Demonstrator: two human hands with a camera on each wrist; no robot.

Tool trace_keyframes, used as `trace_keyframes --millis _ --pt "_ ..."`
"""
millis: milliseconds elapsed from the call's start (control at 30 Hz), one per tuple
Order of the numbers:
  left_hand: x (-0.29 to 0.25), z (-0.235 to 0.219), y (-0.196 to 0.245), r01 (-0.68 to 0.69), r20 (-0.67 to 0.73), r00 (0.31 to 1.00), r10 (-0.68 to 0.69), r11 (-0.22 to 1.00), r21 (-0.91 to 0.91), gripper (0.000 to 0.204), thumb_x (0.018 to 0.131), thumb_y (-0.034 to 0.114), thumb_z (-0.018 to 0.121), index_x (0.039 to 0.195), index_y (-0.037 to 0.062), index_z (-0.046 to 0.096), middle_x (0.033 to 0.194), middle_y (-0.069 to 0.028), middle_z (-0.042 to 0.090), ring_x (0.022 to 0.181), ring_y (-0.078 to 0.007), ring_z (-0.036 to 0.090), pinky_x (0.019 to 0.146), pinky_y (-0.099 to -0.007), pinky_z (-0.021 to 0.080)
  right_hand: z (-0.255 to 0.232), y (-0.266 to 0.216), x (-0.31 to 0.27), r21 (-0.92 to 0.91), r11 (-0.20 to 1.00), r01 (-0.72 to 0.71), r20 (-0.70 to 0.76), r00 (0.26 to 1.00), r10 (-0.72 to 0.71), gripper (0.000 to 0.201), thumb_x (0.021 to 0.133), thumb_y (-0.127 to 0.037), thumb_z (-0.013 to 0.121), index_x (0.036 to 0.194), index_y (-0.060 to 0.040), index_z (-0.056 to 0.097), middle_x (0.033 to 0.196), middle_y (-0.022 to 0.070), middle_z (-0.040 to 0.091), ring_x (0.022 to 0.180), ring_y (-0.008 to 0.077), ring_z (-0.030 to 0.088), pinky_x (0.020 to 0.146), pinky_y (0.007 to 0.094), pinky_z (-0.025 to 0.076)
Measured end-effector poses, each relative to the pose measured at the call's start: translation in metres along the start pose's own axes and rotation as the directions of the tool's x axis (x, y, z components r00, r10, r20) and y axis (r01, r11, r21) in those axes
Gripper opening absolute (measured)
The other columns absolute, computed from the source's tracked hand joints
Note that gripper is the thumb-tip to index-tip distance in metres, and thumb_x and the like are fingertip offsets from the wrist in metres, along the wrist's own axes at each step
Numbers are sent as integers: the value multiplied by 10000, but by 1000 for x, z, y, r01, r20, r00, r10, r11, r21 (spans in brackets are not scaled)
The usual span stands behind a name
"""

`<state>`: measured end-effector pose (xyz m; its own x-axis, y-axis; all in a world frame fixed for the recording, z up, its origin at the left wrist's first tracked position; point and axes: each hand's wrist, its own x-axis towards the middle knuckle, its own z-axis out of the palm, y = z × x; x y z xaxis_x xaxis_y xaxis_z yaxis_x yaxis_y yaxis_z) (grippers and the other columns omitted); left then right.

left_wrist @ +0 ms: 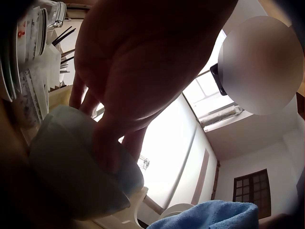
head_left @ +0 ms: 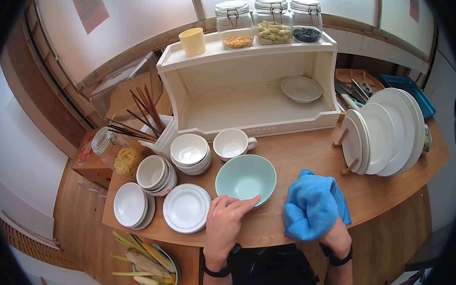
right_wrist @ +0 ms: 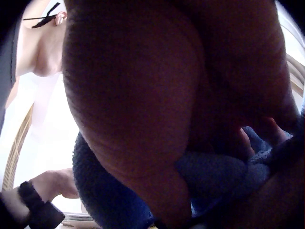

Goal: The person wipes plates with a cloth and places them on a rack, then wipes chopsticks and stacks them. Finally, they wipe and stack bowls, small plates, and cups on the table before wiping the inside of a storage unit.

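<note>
A pale green bowl point(head_left: 245, 177) stands upright near the table's front edge. My left hand point(head_left: 224, 222) is at its near rim, one digit reaching over the edge into the bowl. In the left wrist view, the digits of that hand point(left_wrist: 138, 67) straddle the rim of the bowl point(left_wrist: 76, 167). To the right, my right hand point(head_left: 336, 237) grips a bunched blue cloth point(head_left: 314, 205), which hides most of its fingers. The right wrist view has the hand point(right_wrist: 138, 95) dark and close, with fingertips bent into the blue cloth point(right_wrist: 219, 167).
White plates point(head_left: 186, 207), stacked bowls point(head_left: 190, 150) and a white cup point(head_left: 231, 144) crowd the left and back of the bowl. Larger plates stand in a rack point(head_left: 345, 170) at right. Behind is a cream shelf point(head_left: 253, 125) carrying glass jars point(head_left: 274, 31). Chopsticks point(head_left: 151, 113) fill a holder.
</note>
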<state>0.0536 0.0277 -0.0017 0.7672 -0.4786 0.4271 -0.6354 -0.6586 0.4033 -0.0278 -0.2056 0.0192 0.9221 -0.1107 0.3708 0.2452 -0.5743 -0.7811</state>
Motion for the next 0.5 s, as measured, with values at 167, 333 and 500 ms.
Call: trace_keyframes --millis 167,333,500 --pt "-3 2 -5 -39 62 997 40 999 -23 442 824 6 612 1206 187 744 1030 -40 751 935 -243 633 980 -393 449 0 -12 35 -16 989 150 158 977 -146 193 753 -142 757 858 -44 628 845 143 593 802 330 574 726 412 469" --pt "-10 4 -8 -80 166 984 71 996 50 508 894 73 567 1396 148 594 1232 -85 692 1143 -326 597 1119 -475 392 -5 -14 45 139 988 60 366 924 -108 188 790 -203 727 822 -34 652 777 159 622 735 347 598 663 423 486" --pt "-12 3 13 -62 125 990 71 995 -75 556 913 173 689 1442 114 527 1335 -146 605 1269 -400 533 1107 -499 410 -59 28 52 -502 824 263 517 855 41 354 844 -321 728 1040 -31 676 842 200 701 846 373 703 756 433 568"
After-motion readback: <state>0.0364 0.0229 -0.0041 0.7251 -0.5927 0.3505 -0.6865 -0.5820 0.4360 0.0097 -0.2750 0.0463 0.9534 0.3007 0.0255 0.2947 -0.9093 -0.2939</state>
